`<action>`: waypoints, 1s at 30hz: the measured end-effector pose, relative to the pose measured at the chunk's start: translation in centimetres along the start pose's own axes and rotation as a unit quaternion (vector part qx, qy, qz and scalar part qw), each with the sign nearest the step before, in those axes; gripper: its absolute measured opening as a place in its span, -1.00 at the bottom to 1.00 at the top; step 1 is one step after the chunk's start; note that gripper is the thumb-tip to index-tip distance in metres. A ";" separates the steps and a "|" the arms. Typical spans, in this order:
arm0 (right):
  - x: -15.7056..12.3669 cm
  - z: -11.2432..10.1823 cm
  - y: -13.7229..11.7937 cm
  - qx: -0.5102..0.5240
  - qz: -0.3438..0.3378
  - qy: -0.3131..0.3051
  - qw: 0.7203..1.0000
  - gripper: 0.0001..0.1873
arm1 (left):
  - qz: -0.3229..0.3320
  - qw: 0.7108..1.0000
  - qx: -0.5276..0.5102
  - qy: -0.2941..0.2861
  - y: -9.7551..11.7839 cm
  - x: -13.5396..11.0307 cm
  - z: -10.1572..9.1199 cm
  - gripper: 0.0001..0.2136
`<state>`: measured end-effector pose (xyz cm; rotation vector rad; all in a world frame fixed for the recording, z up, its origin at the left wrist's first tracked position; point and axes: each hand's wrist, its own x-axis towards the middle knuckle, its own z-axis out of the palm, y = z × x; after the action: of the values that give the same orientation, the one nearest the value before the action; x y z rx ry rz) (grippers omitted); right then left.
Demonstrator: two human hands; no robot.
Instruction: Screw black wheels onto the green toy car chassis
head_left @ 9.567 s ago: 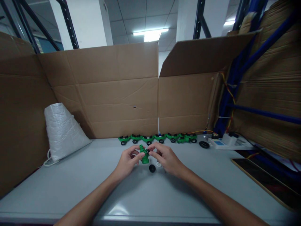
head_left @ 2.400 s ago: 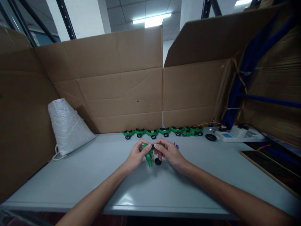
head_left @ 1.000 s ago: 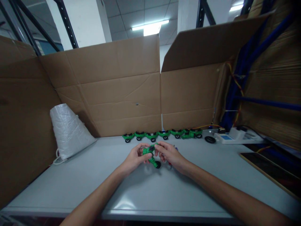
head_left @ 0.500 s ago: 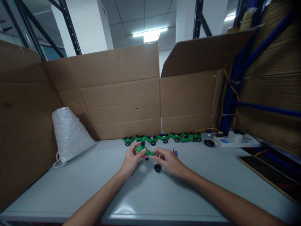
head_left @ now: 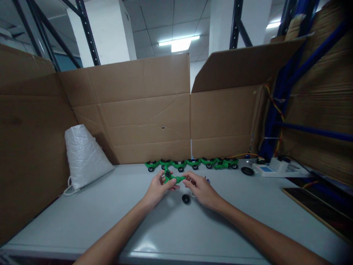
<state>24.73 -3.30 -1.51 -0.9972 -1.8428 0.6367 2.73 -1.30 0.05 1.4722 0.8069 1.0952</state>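
Observation:
My left hand (head_left: 158, 188) is closed around a green toy vehicle body (head_left: 171, 179) with black parts, held above the table. My right hand (head_left: 200, 188) pinches the narrow right end of that body between thumb and fingers. Just below the hands, a black toy wheel (head_left: 186, 199) lies on the table. A small whitish ring (head_left: 192, 194) shows partly beside my right hand. Behind that hand are small blue pieces (head_left: 207, 180), mostly hidden.
Several green toy vehicles (head_left: 178, 165) with black wheels stand in a row along the cardboard wall (head_left: 149, 125). A white bag (head_left: 86, 158) sits at left. At right are a black ring (head_left: 247, 171), a power strip (head_left: 281, 170) and a dark panel (head_left: 317, 206).
The green body has turned in my hands, its right end now lying more level. The whitish ring has come into sight by my right hand. The whole view has shifted slightly.

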 end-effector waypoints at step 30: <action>-1.1 0.7 -0.7 -0.264 -0.094 -0.214 0.936 -0.38 | 0.050 0.988 0.007 0.148 -0.7 1.0 -1.1 -0.47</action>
<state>24.10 -4.64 -1.80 -1.0539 -2.5468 0.2482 2.06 0.16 -0.44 1.3927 0.9547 1.4086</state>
